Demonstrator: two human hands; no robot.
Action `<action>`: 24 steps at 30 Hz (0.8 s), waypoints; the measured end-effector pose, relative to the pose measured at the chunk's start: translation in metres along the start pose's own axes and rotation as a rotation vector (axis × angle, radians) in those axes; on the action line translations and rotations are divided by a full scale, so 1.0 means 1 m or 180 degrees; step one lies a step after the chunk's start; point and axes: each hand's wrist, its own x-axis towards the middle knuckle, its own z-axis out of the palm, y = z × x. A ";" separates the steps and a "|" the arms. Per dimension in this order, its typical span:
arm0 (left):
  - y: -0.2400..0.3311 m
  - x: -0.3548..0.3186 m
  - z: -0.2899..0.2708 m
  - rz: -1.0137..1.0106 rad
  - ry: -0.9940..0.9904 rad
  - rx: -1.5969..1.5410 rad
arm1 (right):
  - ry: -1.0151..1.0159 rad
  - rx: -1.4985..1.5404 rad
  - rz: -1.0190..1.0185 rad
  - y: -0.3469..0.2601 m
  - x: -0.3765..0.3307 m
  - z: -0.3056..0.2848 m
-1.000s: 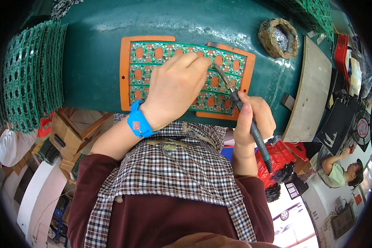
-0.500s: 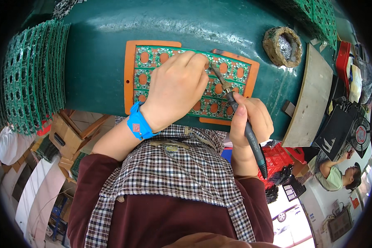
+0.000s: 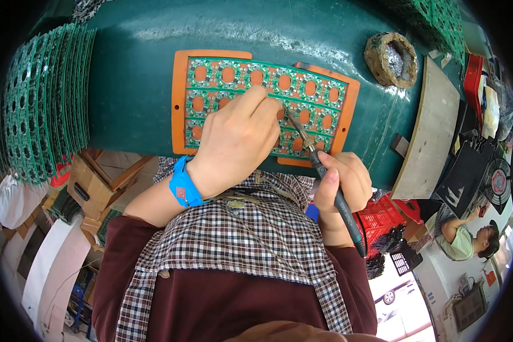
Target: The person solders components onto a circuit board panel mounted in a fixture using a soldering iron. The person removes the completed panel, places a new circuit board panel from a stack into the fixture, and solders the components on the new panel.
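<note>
Circuit panel (image 3: 319, 94) under both hands, soldering iron (image 3: 325, 171) tip on it

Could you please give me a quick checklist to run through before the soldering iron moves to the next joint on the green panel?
1. Right hand grips the soldering iron firmly: ok.
2. Iron tip lies on the circuit board panel: ok.
3. Left hand rests on the panel, fingers close to the tip: not ok, keep clear.
4. Panel sits inside its orange carrier: ok.
5. Solder in the left hand: cannot tell, fingers hide it.
6. Tip cleaner pot within reach: ok.
</note>
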 end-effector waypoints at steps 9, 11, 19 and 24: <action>0.002 0.000 -0.002 -0.0134 0.0172 0.0008 | 0.0059 -0.0123 -0.0076 -0.004 0.000 -0.007; 0.004 -0.003 -0.003 -0.0173 0.0155 0.0004 | 0.0114 -0.0140 -0.0136 -0.005 -0.001 -0.009; 0.002 -0.003 0.003 -0.0021 0.0015 -0.0110 | 0.0076 -0.0116 0.0031 -0.003 -0.006 0.000; 0.004 -0.001 -0.002 -0.0060 -0.0024 -0.0009 | 0.0059 -0.0142 0.0162 -0.005 -0.002 -0.011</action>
